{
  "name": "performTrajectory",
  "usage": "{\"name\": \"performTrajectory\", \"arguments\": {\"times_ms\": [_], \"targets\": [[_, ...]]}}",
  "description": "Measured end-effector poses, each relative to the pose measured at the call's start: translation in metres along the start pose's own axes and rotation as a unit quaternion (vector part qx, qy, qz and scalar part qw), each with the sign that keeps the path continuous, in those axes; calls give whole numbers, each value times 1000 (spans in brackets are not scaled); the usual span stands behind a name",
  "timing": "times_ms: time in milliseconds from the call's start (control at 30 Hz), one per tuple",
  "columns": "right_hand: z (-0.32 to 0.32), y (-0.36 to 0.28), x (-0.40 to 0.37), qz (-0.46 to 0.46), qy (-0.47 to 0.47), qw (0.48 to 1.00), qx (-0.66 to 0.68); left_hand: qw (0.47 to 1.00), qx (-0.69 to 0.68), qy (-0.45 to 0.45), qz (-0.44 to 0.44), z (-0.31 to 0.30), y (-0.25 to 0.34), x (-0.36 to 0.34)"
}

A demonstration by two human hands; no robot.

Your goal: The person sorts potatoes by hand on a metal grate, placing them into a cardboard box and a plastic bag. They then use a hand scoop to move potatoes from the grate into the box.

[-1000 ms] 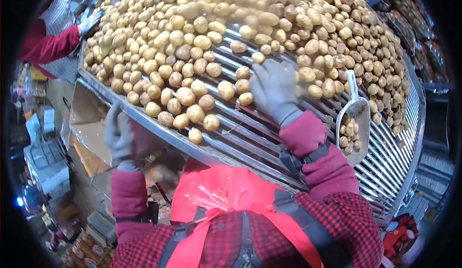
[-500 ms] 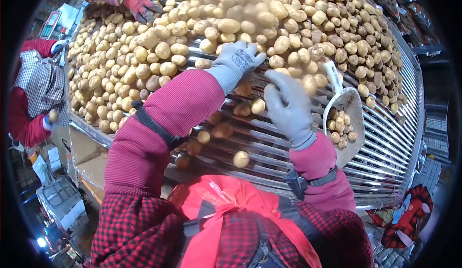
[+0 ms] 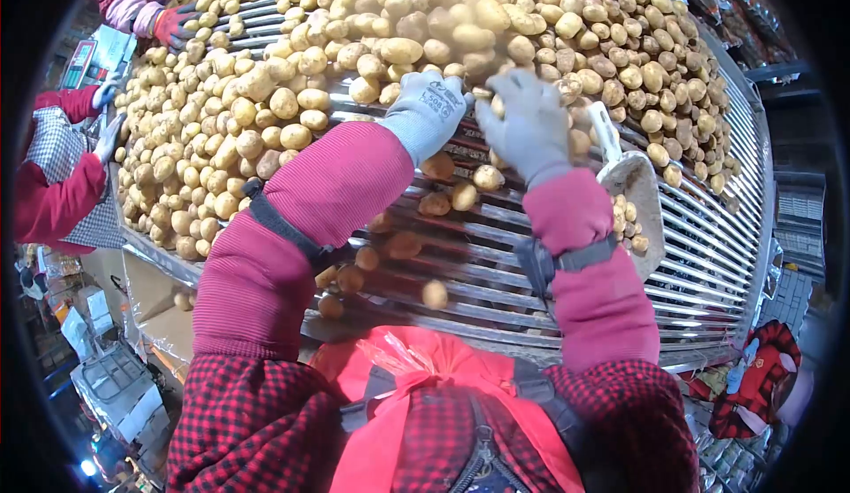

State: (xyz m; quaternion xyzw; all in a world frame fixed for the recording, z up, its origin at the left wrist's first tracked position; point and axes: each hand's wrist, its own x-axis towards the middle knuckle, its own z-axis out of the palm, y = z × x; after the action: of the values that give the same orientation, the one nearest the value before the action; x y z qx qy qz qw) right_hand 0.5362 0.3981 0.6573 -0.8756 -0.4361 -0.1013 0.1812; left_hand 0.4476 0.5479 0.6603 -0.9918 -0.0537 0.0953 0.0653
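Note:
My left hand (image 3: 429, 110), in a grey glove, is at the near edge of a big heap of potatoes (image 3: 403, 50). Its fingers are curled down and closed, and what they hold, if anything, is hidden. Close beside it my right hand (image 3: 529, 130), gloved alike and slightly blurred, curls its fingers over the heap's edge. A potato (image 3: 498, 106) shows between its thumb and fingers. Under my hands, several loose potatoes (image 3: 463, 196) lie on a slatted metal table (image 3: 505, 258). To the right rests a pale scoop (image 3: 651, 201) with small potatoes inside, its handle pointing away from me.
Across the heap at upper left is another person's red-gloved hand (image 3: 174, 25). A person in a checked apron (image 3: 53, 161) stands at the left edge, hands by the table rim. A cardboard box (image 3: 159, 294) sits below that rim. Bare slats (image 3: 708, 245) run along the right.
My right hand has moved up and inward to the heap, beside my left hand, and its fingers have curled in. The red-gloved hand has drawn back left, exposing slats there.

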Motion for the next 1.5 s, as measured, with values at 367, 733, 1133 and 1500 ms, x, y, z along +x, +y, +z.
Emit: {"name": "performTrajectory", "arguments": {"times_ms": [367, 733, 1133, 1500], "targets": [[-57, -33, -70, -9, -143, 956, 257, 999, -36, -30, 11, -8, -3, -3], [10, 4, 64, -16, -120, 989, 83, 995, -90, -39, 4, -1, -20, -17], [39, -44, 50, -59, -129, 990, -5, 991, -106, 29, -72, 31, -64, -63], [-16, -20, -6, 213, -181, 656, 701, 869, -367, 320, -83, 42, -60, -99]]}}
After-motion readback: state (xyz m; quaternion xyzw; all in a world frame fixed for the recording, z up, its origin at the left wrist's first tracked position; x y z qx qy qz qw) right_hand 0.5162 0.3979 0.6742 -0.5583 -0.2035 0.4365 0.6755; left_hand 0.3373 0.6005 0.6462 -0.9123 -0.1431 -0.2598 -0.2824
